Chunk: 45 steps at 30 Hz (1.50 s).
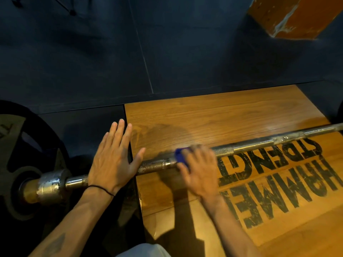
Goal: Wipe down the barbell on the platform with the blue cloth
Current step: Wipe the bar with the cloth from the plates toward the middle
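A worn steel barbell (246,146) lies across the wooden platform (204,115), running from lower left to upper right. My right hand (199,168) grips the blue cloth (181,156) wrapped over the bar near its middle; the hand is blurred. My left hand (113,154) rests flat on the bar with straight fingers, just left of the platform's edge. A black weight plate (20,151) sits on the bar's left sleeve (48,184).
Dark rubber flooring (92,52) surrounds the platform. A wooden box (293,15) stands at the top right. Black lettering (274,182) is printed on the platform under the bar. A second plate's edge (340,115) shows at the far right.
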Motion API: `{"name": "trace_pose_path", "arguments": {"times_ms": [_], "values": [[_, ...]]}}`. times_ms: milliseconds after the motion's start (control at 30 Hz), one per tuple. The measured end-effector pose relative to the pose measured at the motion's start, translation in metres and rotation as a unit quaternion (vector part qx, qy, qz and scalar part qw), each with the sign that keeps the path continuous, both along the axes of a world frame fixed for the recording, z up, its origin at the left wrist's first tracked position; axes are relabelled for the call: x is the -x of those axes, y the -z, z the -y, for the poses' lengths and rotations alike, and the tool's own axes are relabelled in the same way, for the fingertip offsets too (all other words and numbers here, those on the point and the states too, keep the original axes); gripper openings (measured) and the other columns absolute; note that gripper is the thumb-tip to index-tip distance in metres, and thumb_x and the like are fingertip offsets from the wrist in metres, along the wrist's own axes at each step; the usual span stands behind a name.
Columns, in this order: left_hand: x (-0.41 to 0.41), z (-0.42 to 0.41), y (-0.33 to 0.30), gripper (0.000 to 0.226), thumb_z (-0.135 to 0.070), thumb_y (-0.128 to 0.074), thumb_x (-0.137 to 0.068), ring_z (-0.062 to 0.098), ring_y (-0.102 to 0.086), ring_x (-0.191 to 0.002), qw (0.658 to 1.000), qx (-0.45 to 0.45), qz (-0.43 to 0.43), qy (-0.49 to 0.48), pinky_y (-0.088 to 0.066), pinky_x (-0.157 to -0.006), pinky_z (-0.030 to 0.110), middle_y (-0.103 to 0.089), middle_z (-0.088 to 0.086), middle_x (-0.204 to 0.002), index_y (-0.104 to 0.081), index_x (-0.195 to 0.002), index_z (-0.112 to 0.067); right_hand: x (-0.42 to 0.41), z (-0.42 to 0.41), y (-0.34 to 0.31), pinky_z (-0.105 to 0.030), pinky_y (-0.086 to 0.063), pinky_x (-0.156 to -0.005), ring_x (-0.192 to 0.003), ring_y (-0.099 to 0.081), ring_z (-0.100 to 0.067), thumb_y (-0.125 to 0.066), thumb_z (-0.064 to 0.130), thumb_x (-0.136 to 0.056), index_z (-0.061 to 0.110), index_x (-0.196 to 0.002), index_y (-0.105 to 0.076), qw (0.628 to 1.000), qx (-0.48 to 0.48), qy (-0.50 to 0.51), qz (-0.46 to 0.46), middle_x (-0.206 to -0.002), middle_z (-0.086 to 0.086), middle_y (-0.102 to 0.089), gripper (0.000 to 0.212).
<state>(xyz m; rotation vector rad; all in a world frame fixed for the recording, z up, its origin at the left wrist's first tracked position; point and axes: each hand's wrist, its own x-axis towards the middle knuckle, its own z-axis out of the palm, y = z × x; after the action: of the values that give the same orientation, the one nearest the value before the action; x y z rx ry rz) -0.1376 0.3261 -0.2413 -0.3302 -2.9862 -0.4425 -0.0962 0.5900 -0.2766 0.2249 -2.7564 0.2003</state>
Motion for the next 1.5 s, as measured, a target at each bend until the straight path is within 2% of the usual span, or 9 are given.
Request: {"name": "trace_pose_path", "arguments": {"times_ms": [233, 367, 500, 667, 800, 1000, 1200, 1333, 1500], "values": [[-0.002, -0.002, 0.0, 0.08, -0.067, -0.02, -0.096, 0.024, -0.009, -0.154, 1.0, 0.017, 0.004, 0.0, -0.02, -0.122, 0.047, -0.013, 0.011, -0.166, -0.017, -0.158, -0.015, 0.003, -0.003, -0.005, -0.06, -0.036, -0.11, -0.119, -0.056, -0.038, -0.023, 0.053, -0.109, 0.007, -0.107, -0.068, 0.982, 0.126, 0.139, -0.025, -0.117, -0.016, -0.063, 0.064], [-0.001, -0.004, 0.0, 0.082, -0.069, -0.015, -0.096, 0.024, -0.01, -0.153, 1.0, 0.016, 0.005, 0.0, -0.021, -0.122, 0.047, -0.013, 0.011, -0.165, -0.019, -0.157, -0.015, -0.014, 0.082, 0.001, -0.046, -0.03, -0.117, -0.123, -0.054, -0.03, -0.026, 0.053, -0.109, 0.014, -0.115, -0.068, 0.995, 0.095, 0.024, -0.008, -0.122, -0.01, -0.064, 0.058], [-0.001, -0.002, -0.001, 0.084, -0.07, -0.014, -0.095, 0.024, -0.011, -0.153, 1.0, 0.005, 0.004, 0.002, -0.021, -0.122, 0.048, -0.014, 0.011, -0.165, -0.019, -0.157, -0.014, -0.005, 0.033, 0.0, -0.043, -0.036, -0.105, -0.115, -0.055, -0.031, -0.028, 0.049, -0.109, 0.013, -0.119, -0.066, 0.999, 0.008, -0.043, -0.01, -0.118, -0.012, -0.064, 0.053], [-0.001, -0.003, -0.002, 0.081, -0.067, -0.019, -0.096, 0.025, -0.01, -0.153, 1.0, 0.007, 0.002, 0.004, -0.021, -0.122, 0.048, -0.014, 0.012, -0.165, -0.02, -0.157, -0.014, 0.006, -0.053, -0.012, -0.048, -0.042, -0.098, -0.107, -0.057, -0.036, -0.029, 0.042, -0.11, 0.008, -0.112, -0.067, 0.998, 0.025, 0.06, -0.024, -0.11, -0.013, -0.062, 0.051], [-0.003, -0.004, -0.003, 0.08, -0.066, -0.017, -0.097, 0.025, -0.011, -0.153, 1.0, 0.016, 0.004, -0.001, -0.021, -0.122, 0.048, -0.015, 0.012, -0.165, -0.02, -0.157, -0.014, 0.0, 0.019, -0.003, -0.058, -0.034, -0.113, -0.123, -0.054, -0.033, -0.03, 0.04, -0.109, 0.012, -0.11, -0.066, 0.977, 0.149, 0.149, -0.035, -0.121, -0.011, -0.063, 0.045], [-0.001, -0.002, -0.002, 0.081, -0.067, -0.018, -0.096, 0.024, -0.012, -0.153, 1.0, 0.016, 0.004, -0.003, -0.021, -0.122, 0.046, -0.015, 0.011, -0.165, -0.018, -0.157, -0.015, -0.01, 0.058, -0.003, -0.041, -0.034, -0.11, -0.121, -0.055, -0.027, -0.027, 0.038, -0.111, 0.013, -0.121, -0.066, 0.997, 0.034, -0.052, -0.036, -0.122, -0.01, -0.066, 0.047], [-0.001, -0.002, 0.0, 0.08, -0.067, -0.019, -0.097, 0.024, -0.01, -0.154, 1.0, 0.008, -0.001, 0.001, -0.019, -0.122, 0.045, -0.014, 0.01, -0.166, -0.017, -0.157, -0.015, 0.009, -0.062, -0.015, -0.048, -0.045, -0.103, -0.109, -0.061, -0.035, -0.025, 0.035, -0.112, 0.005, -0.115, -0.068, 0.997, 0.021, 0.069, -0.016, -0.113, -0.014, -0.066, 0.052], [-0.001, -0.003, 0.001, 0.079, -0.066, -0.019, -0.097, 0.025, -0.01, -0.153, 1.0, 0.017, -0.002, 0.001, -0.02, -0.122, 0.047, -0.014, 0.011, -0.165, -0.018, -0.157, -0.015, 0.006, -0.032, -0.007, -0.054, -0.039, -0.11, -0.119, -0.058, -0.036, -0.03, 0.031, -0.111, 0.005, -0.114, -0.068, 0.985, 0.093, 0.137, -0.055, -0.118, -0.014, -0.066, 0.046], [-0.001, -0.004, 0.0, 0.08, -0.067, -0.017, -0.096, 0.025, -0.012, -0.153, 1.0, 0.019, -0.001, -0.004, -0.021, -0.121, 0.047, -0.014, 0.011, -0.165, -0.019, -0.157, -0.014, -0.017, 0.076, 0.003, -0.044, -0.03, -0.118, -0.129, -0.053, -0.026, -0.028, 0.036, -0.111, 0.013, -0.125, -0.067, 0.997, 0.069, -0.014, -0.03, -0.13, -0.008, -0.065, 0.047]]}}
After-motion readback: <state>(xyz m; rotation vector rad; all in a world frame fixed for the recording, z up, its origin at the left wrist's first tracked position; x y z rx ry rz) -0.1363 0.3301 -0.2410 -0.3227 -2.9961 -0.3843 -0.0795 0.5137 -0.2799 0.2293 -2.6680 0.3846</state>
